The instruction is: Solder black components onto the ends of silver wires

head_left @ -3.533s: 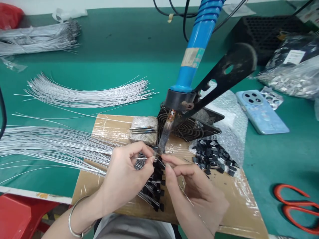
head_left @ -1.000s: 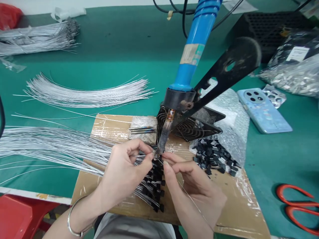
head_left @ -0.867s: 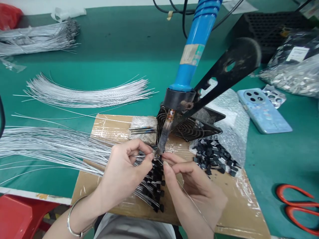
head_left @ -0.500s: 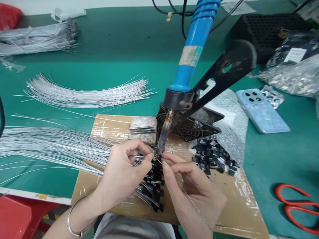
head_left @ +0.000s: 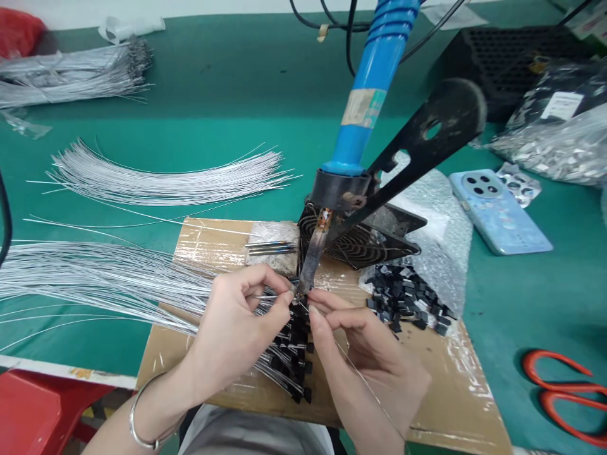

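Blue-handled soldering iron (head_left: 363,120): just below its tip, left hand (head_left: 232,328) pinches thin grey wire (head_left: 265,296), right hand (head_left: 374,360) fine silvery strand (head_left: 365,382), fingertips nearly closed; steadiness matters.

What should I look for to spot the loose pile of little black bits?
On the green bench, find the brown cardboard. Toward its right edge, against the bubble wrap, is the loose black heap. It lies jumbled, unlike the black pieces lined up at the wire ends.

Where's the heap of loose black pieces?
In the head view, the heap of black pieces lies right of centre, at the near end of the bubble wrap, just beyond the right hand.
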A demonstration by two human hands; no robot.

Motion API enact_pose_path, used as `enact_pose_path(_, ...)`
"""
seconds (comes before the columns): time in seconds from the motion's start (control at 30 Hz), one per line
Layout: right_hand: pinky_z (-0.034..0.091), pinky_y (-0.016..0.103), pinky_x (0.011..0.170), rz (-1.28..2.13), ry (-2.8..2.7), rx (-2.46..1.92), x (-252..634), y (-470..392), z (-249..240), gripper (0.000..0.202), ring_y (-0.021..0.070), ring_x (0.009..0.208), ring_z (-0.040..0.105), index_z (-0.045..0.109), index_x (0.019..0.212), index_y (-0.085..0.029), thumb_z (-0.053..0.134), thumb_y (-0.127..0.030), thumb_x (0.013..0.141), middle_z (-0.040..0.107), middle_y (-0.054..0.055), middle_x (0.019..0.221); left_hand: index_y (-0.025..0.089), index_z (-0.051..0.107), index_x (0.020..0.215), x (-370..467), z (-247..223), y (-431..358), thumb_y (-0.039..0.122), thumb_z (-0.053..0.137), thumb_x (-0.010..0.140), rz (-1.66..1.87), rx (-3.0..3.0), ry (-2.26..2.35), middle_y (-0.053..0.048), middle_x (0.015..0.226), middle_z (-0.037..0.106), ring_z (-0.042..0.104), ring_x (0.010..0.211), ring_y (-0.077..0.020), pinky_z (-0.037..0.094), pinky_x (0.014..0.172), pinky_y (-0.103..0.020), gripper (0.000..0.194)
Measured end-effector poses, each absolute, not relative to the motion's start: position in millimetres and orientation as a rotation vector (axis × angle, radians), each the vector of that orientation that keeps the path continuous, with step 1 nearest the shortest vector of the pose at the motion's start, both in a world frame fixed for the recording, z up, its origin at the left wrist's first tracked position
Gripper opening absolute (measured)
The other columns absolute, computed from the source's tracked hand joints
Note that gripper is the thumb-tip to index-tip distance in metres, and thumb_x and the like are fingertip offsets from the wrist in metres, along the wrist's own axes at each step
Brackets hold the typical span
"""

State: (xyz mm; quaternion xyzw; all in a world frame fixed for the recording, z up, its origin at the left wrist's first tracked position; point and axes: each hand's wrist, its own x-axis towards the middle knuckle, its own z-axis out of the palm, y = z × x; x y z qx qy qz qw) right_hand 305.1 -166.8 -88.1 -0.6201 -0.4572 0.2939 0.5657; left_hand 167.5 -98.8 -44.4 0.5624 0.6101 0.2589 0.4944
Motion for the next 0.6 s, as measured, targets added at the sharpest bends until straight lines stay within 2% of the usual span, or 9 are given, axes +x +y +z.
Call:
enact_pose_path(0.17,0.067,0.034,0.085,0.683,-1.056,-1.470,305,-166,-89,0.017,0.0256,0.096,0.083,0.068,0.077,-0.023,0.077,-0.023,0.091,0.085,0.009,0.106,0.018,0.069,0.074,168,-46,-98,0.029,0.066,0.081,0.634,1.365,1.467,-0.006,0.078,0.071,0.053,0.065,-0.0157,0.035,0.056,-0.028,0.013)
enact_pose_path(0.33,0.065,0.028,0.084,0.688,-1.076,-1.471,305,-167,-93,0.016,0.0219,0.096,0.082,0.069,0.078,-0.022,0.077,-0.021,0.091,0.085,0.007,0.106,0.018,0.067,0.074,168,-47,-99,0.026,0.065,0.082,0.635,1.333,1.428,-0.006,0.080,0.073,0.063,0.074,-0.0192,0.044,0.065,-0.031,0.012)
enact_pose_path(0.47,0.063,0.026,0.086,0.722,-1.080,-1.456,307,-169,-95,0.017,0.0200,0.099,0.082,0.068,0.077,-0.022,0.076,-0.018,0.092,0.084,0.006,0.106,0.018,0.067,0.075,165,-48,-102,0.025,0.066,0.083,0.613,1.341,1.418,-0.006,0.081,0.074,0.065,0.076,-0.0196,0.046,0.065,-0.030,0.011)
enact_pose_path(0.53,0.063,0.026,0.086,0.749,-1.096,-1.436,308,-172,-95,0.017,0.0203,0.099,0.081,0.067,0.078,-0.022,0.075,-0.018,0.093,0.084,0.007,0.108,0.019,0.067,0.076,163,-51,-106,0.025,0.065,0.086,0.592,1.395,1.420,-0.006,0.081,0.074,0.062,0.072,-0.0178,0.043,0.061,-0.029,0.011)
enact_pose_path(0.6,0.063,0.026,0.083,0.772,-1.114,-1.416,310,-175,-95,0.018,0.0203,0.097,0.082,0.066,0.078,-0.022,0.074,-0.019,0.094,0.084,0.007,0.108,0.019,0.068,0.080,160,-55,-110,0.025,0.065,0.089,0.568,1.480,1.429,-0.005,0.083,0.073,0.052,0.061,-0.0133,0.037,0.054,-0.027,0.011)
